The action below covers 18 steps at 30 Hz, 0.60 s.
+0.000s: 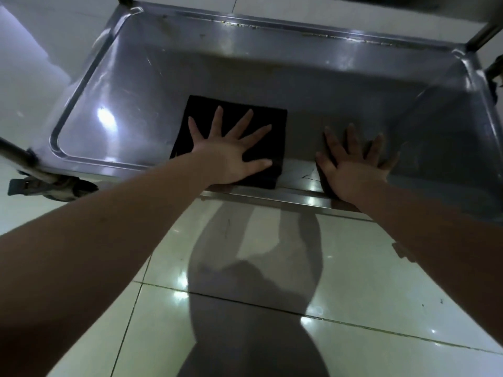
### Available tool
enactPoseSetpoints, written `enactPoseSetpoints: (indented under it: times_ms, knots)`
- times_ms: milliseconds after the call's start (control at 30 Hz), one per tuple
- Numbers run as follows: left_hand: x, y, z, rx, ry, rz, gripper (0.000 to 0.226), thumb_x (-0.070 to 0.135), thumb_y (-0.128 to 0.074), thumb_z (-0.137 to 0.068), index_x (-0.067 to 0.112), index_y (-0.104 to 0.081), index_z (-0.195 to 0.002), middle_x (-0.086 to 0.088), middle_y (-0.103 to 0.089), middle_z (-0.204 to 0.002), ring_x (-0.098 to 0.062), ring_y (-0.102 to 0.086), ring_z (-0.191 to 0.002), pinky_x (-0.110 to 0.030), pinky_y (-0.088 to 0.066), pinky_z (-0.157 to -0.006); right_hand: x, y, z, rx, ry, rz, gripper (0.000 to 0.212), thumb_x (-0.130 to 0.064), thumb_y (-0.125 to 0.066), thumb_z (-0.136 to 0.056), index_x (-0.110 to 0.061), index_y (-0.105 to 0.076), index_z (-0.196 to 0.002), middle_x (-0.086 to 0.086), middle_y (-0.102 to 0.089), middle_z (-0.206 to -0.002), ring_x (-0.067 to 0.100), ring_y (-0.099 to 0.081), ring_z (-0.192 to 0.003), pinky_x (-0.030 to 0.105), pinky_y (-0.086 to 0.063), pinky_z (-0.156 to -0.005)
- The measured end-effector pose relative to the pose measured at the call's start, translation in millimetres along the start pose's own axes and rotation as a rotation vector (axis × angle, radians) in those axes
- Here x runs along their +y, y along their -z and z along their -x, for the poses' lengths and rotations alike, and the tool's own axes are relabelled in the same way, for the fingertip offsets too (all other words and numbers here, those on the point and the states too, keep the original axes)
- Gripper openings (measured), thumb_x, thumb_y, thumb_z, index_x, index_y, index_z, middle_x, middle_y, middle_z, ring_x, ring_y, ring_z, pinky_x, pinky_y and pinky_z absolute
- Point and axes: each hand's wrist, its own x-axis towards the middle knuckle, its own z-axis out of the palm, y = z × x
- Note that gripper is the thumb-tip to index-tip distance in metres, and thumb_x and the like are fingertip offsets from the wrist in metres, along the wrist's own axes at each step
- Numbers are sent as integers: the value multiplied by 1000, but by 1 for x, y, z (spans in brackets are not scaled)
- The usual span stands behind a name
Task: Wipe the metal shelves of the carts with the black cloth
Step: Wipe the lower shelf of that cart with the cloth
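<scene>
A folded black cloth lies flat on the low metal shelf of a cart, near the shelf's front edge. My left hand presses down on the cloth with its fingers spread straight. To the right of the cloth, my right hand lies flat on the bare shelf with fingers spread, its palm over the front rim. The two hands are a short gap apart.
The shelf has a raised rim all round and corner posts. A cart leg with a caster stands at the front left. Glossy floor tiles lie below my arms. An upper shelf edge shows at the top.
</scene>
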Motion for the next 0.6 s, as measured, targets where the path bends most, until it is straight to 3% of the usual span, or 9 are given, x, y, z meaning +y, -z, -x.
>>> enactPoseSetpoints:
  times_ms: [133, 233, 333, 467, 600]
  knots:
    - [-5, -13, 31, 21, -20, -29, 69, 82, -14, -85, 63, 21, -142, 18, 28, -159, -37, 27, -146, -76, 11, -107, -33, 8, -21, 132, 77, -11, 57, -56, -19, -102, -48, 3, -153, -8, 3, -166, 44, 14, -148, 64, 6, -116]
    - [-5, -18, 30, 65, -19, -24, 68, 82, -12, -85, 63, 19, -142, 16, 27, -160, -39, 28, -145, -78, 12, -104, -53, 5, -38, 153, 5, -157, 55, -57, -21, -102, -50, -1, -153, -11, 2, -165, 41, 13, -149, 69, 6, -113]
    - [-9, -16, 9, 116, -9, -10, 67, 84, -12, -84, 64, 15, -143, 17, 23, -161, -39, 25, -146, -79, 12, -102, -56, -3, -39, 152, -12, -150, 54, -58, -20, -101, -50, -7, -153, -12, 0, -165, 37, 8, -150, 71, 2, -112]
    - [-21, 1, -46, 155, -26, -2, 69, 85, -12, -84, 63, 11, -145, 16, 18, -163, -39, 21, -147, -79, 9, -103, -52, -8, -35, 164, 11, -75, 58, -62, -19, -99, -50, -2, -153, -12, -1, -165, 38, 10, -150, 68, 5, -113]
    - [-21, 25, -97, 125, -55, -18, 72, 85, -16, -84, 61, 6, -148, 15, 14, -164, -39, 19, -148, -79, 9, -104, -52, -6, -34, 129, 69, -32, 58, -66, -17, -96, -57, 5, -149, -22, 6, -162, 39, 16, -148, 71, 6, -111]
